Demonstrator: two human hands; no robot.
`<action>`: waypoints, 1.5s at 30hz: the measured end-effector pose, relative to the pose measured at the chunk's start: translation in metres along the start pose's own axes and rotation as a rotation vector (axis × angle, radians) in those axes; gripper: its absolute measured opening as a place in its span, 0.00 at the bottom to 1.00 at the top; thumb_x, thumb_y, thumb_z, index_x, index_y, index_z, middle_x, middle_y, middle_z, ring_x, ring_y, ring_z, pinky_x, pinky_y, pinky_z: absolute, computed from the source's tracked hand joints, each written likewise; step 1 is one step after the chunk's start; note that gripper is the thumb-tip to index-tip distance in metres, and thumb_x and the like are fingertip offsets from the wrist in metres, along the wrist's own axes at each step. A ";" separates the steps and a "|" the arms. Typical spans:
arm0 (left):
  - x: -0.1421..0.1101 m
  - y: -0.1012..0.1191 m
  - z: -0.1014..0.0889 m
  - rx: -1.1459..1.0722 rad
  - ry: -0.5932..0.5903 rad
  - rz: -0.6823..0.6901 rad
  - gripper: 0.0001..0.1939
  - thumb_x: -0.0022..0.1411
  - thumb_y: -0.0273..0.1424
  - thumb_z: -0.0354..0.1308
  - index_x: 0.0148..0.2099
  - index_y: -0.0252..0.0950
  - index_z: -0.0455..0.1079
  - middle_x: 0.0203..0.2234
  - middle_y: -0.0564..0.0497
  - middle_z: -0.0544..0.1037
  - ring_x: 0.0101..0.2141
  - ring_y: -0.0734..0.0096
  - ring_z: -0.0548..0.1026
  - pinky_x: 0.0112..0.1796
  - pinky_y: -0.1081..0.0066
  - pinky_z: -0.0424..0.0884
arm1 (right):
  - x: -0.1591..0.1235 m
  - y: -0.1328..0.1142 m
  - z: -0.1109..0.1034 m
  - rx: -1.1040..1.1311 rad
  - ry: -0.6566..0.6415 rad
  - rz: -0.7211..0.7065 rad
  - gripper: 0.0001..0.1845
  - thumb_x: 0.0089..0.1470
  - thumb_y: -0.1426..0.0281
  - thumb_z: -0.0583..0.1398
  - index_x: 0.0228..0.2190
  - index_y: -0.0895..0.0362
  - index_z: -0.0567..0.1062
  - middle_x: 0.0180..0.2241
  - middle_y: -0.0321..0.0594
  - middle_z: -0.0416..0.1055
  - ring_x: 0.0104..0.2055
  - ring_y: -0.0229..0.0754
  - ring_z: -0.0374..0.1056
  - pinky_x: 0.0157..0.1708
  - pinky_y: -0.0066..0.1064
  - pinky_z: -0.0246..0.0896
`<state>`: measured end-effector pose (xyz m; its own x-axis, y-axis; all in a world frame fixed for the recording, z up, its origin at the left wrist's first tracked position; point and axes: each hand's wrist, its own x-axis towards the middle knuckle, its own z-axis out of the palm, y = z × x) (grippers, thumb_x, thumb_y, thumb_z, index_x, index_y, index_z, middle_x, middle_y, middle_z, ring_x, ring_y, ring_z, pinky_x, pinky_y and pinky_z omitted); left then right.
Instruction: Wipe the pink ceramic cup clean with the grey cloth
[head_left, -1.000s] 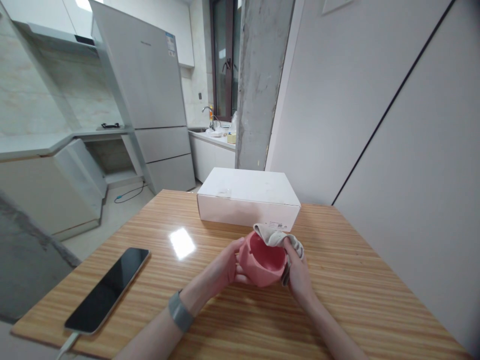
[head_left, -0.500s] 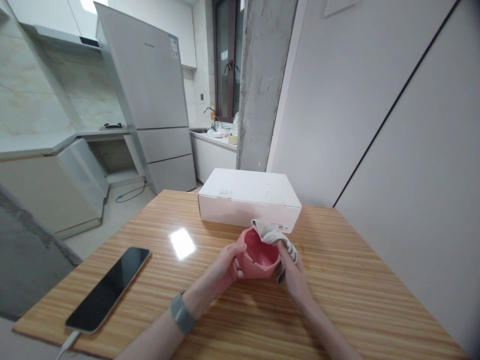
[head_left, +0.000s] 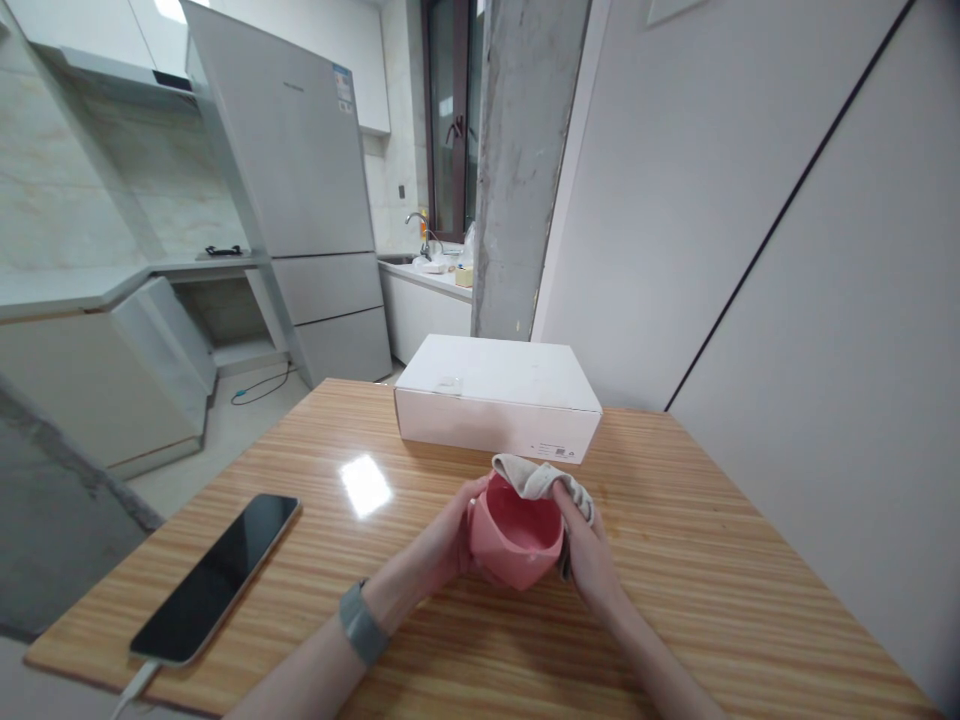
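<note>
A pink faceted bowl [head_left: 517,545], tilted so that its opening faces me, is held over the wooden table. My left hand [head_left: 455,535] grips its left side, with some fingers hidden behind and under it. A light grey cloth [head_left: 534,478] lies folded over the far right part of the rim and hangs down the right side. My right hand [head_left: 589,545] is closed on the cloth and presses it against the bowl's right rim. A grey band [head_left: 363,622] circles my left wrist.
A white box [head_left: 499,395] stands on the table [head_left: 720,560] just beyond the bowl. At the left lies a phone [head_left: 217,580] with a white cable [head_left: 137,688] plugged in. Behind are a fridge [head_left: 292,150], a sink counter and a grey pillar.
The bowl has turned in my left hand and come slightly lower and nearer. My left fingers have shifted from the rim to its side. The cloth moved a little with it.
</note>
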<state>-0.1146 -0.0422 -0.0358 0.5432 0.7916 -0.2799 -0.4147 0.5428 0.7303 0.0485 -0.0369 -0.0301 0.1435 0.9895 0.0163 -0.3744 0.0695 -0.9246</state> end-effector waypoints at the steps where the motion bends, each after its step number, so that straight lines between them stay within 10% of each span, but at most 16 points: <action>1: 0.001 -0.001 -0.001 -0.017 0.013 0.017 0.29 0.59 0.50 0.50 0.49 0.31 0.72 0.38 0.42 0.80 0.28 0.66 0.76 0.26 0.71 0.73 | 0.001 0.000 0.000 -0.003 0.009 -0.003 0.22 0.40 0.53 0.68 0.35 0.54 0.81 0.38 0.41 0.79 0.45 0.52 0.72 0.52 0.44 0.60; 12: -0.002 0.003 0.006 -0.187 -0.009 0.245 0.22 0.60 0.32 0.54 0.57 0.32 0.66 0.51 0.42 0.74 0.51 0.58 0.72 0.47 0.62 0.71 | -0.003 0.009 0.002 -0.094 0.018 -0.097 0.23 0.46 0.53 0.65 0.41 0.53 0.78 0.44 0.40 0.77 0.52 0.50 0.68 0.58 0.43 0.54; 21: -0.005 0.005 0.007 0.020 0.021 0.055 0.27 0.60 0.48 0.51 0.52 0.34 0.70 0.45 0.43 0.77 0.39 0.60 0.77 0.29 0.70 0.74 | -0.001 0.002 -0.002 -0.028 0.088 -0.052 0.21 0.40 0.53 0.67 0.33 0.55 0.81 0.35 0.41 0.80 0.44 0.53 0.73 0.49 0.42 0.63; 36: -0.005 0.007 0.013 -0.147 0.030 0.291 0.25 0.57 0.31 0.57 0.57 0.33 0.65 0.49 0.43 0.75 0.50 0.59 0.72 0.48 0.64 0.70 | -0.002 0.009 0.002 -0.054 0.037 -0.075 0.23 0.44 0.54 0.66 0.39 0.54 0.79 0.42 0.39 0.78 0.51 0.49 0.69 0.57 0.41 0.55; 45: -0.003 0.002 -0.003 0.083 0.092 0.047 0.24 0.58 0.47 0.55 0.48 0.34 0.72 0.37 0.46 0.80 0.31 0.67 0.77 0.26 0.72 0.71 | -0.003 0.003 -0.005 -0.058 0.034 -0.059 0.22 0.43 0.54 0.67 0.36 0.55 0.80 0.39 0.42 0.79 0.47 0.53 0.71 0.52 0.43 0.60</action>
<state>-0.1189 -0.0426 -0.0352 0.4537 0.8400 -0.2976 -0.3742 0.4826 0.7919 0.0517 -0.0401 -0.0347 0.1952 0.9790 0.0589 -0.3113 0.1188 -0.9429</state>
